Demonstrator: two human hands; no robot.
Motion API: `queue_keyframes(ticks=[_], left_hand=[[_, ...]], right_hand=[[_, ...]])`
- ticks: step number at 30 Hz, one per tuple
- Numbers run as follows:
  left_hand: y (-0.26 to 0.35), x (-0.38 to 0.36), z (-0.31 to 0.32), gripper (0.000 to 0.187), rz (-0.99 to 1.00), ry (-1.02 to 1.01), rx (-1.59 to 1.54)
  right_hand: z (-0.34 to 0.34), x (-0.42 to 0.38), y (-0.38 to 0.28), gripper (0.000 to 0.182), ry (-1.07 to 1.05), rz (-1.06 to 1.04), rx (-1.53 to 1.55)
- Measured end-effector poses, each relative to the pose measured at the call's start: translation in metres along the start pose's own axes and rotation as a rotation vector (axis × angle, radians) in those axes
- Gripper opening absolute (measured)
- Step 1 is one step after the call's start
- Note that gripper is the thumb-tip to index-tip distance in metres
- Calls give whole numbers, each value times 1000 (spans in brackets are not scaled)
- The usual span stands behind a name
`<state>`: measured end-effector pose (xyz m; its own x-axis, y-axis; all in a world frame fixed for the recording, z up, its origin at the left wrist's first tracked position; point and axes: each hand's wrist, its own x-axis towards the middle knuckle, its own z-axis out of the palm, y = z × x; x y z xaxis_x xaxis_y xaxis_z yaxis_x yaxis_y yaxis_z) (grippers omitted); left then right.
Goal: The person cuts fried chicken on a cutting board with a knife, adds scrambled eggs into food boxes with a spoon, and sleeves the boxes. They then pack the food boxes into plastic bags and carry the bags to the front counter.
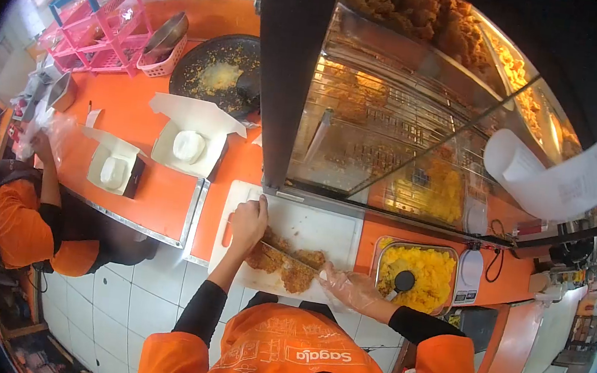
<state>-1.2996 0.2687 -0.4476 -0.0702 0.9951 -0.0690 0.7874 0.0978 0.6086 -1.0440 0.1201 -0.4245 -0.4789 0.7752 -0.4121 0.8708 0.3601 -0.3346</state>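
My left hand is bare and closed at one end of a long knife, whose handle is hidden in the fist. The blade lies across browned fried pieces on a white cutting board. At the blade's other end is my right hand, in a clear plastic glove, its fingers pressed together; what they pinch is too small to tell. Beside that hand, a metal tray holds yellow food and a black round-topped tool.
Two open boxes with white rounded mounds stand left of the board. Behind them is a dark round pan. A glass display case rises ahead. At far left, a person in orange handles clear plastic.
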Motion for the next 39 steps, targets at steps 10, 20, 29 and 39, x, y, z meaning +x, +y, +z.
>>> queue_keyframes(ticks=[10, 20, 29, 39], left_hand=[[-28, 4, 18, 62, -18, 18, -149], [-6, -10, 6, 59, 12, 69, -34], [0, 12, -24, 62, 243, -192, -126], [1, 12, 0, 57, 295, -133, 17]], right_hand=[[-28, 1, -8, 55, -146, 67, 108], [103, 26, 61, 48, 368, -300, -270], [-92, -18, -52, 45, -109, 114, -70], [-30, -5, 1, 46, 119, -70, -173]])
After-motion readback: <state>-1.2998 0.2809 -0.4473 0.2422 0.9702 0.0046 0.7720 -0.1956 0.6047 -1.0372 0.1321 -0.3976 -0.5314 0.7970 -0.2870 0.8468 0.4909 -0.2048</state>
